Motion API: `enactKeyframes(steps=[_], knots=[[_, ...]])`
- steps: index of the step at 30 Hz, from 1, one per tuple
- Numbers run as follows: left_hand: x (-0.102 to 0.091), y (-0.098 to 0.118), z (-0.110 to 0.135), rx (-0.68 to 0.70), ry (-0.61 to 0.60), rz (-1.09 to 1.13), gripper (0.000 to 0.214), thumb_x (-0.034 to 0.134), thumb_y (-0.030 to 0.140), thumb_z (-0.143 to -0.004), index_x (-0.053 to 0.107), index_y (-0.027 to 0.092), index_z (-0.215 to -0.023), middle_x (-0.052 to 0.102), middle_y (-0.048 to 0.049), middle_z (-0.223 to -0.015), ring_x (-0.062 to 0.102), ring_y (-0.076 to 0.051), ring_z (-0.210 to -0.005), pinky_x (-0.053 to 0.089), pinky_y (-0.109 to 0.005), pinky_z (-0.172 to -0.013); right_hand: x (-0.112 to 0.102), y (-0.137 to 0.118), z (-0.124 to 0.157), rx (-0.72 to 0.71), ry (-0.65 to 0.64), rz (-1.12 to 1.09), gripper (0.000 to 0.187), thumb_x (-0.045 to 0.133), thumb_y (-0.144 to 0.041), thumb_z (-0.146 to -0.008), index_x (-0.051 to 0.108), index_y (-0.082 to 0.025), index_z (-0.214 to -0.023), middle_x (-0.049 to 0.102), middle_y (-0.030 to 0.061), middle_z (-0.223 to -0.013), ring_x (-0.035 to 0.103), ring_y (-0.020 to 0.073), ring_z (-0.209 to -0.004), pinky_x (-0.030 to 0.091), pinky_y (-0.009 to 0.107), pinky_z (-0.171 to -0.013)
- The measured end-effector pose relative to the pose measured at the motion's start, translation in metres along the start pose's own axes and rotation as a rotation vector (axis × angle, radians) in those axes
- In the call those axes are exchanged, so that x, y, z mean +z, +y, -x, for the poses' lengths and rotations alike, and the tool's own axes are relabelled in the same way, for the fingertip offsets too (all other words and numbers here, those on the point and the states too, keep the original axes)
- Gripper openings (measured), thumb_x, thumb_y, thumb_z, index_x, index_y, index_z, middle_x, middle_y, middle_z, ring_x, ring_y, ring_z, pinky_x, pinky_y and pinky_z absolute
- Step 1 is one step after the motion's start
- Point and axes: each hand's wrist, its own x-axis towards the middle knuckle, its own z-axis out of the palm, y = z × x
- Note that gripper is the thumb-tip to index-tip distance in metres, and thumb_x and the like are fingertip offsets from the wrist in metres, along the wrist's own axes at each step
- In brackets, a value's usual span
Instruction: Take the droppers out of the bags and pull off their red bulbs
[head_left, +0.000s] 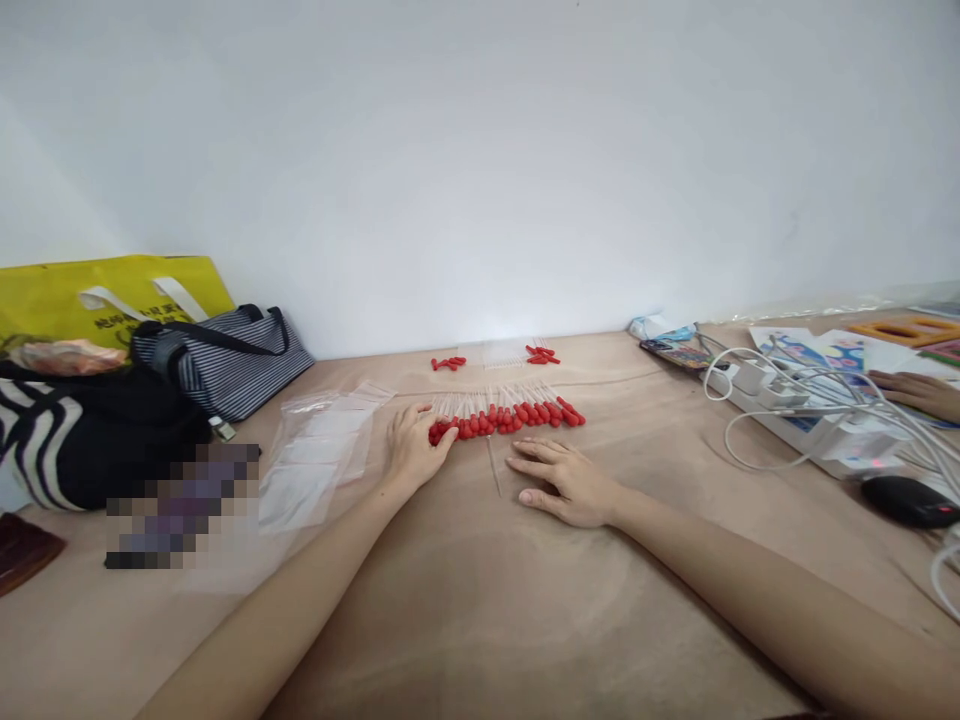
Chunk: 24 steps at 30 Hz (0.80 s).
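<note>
A row of droppers, thin clear tubes with red bulbs (517,415), lies across the table, bulbs towards me. At the row's left end, my left hand (416,445) rests with thumb and fingers apart, touching or just beside the end bulbs; its grip is loose. My right hand (566,482) lies palm down on the table below the row, fingers spread and holding nothing. Between the hands, a single thin stick-like piece (495,468) points towards me from the row. Behind the row are two small groups of red-ended pieces, left (448,363) and right (543,354).
Clear plastic bags (307,460) lie left of my left hand. A striped bag (240,360), yellow bag (187,275) and black bag (112,430) stand farther left. On the right are a power strip (795,430) with cables, a black mouse (909,500) and another person's hand (919,393).
</note>
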Motion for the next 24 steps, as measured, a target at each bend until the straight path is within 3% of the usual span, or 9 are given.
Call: enactKeyframes(steps=[8, 16, 20, 24], knots=[[0.009, -0.003, -0.001, 0.026, 0.083, 0.078, 0.013, 0.056, 0.03, -0.074, 0.064, 0.019, -0.073, 0.058, -0.0073, -0.093, 0.051, -0.025, -0.092, 0.039, -0.042, -0.082, 0.002, 0.0, -0.001, -0.003, 0.032, 0.017, 0.048, 0.039, -0.05, -0.084, 0.047, -0.024, -0.123, 0.046, 0.0117, -0.127, 0.041, 0.025, -0.116, 0.033, 0.046, -0.093], [-0.013, 0.005, 0.015, 0.064, 0.262, 0.208, 0.013, 0.052, 0.027, -0.078, 0.061, 0.017, -0.075, 0.057, -0.006, -0.085, 0.052, -0.021, -0.086, 0.039, -0.04, -0.083, 0.003, -0.001, -0.001, 0.001, 0.076, -0.006, 0.047, 0.042, -0.046, -0.084, 0.046, -0.021, -0.124, 0.048, 0.0118, -0.124, 0.044, 0.0238, -0.113, 0.036, 0.043, -0.092], [-0.026, 0.011, 0.034, 0.173, 0.121, 0.337, 0.012, 0.051, 0.027, -0.08, 0.061, 0.02, -0.079, 0.056, -0.0043, -0.088, 0.053, -0.018, -0.087, 0.042, -0.036, -0.081, 0.007, -0.002, -0.004, 0.035, 0.312, -0.022, 0.057, 0.047, -0.039, -0.082, 0.031, -0.016, -0.132, 0.043, 0.0143, -0.127, 0.042, 0.0231, -0.115, 0.038, 0.041, -0.093], [-0.032, 0.018, 0.043, 0.3, -0.044, 0.42, 0.012, 0.051, 0.029, -0.081, 0.061, 0.022, -0.079, 0.057, -0.0041, -0.087, 0.052, -0.018, -0.088, 0.041, -0.037, -0.082, 0.01, -0.007, -0.008, -0.023, 0.415, 0.045, 0.051, 0.048, -0.036, -0.082, 0.036, -0.02, -0.129, 0.044, 0.0137, -0.125, 0.041, 0.0239, -0.115, 0.038, 0.043, -0.092]])
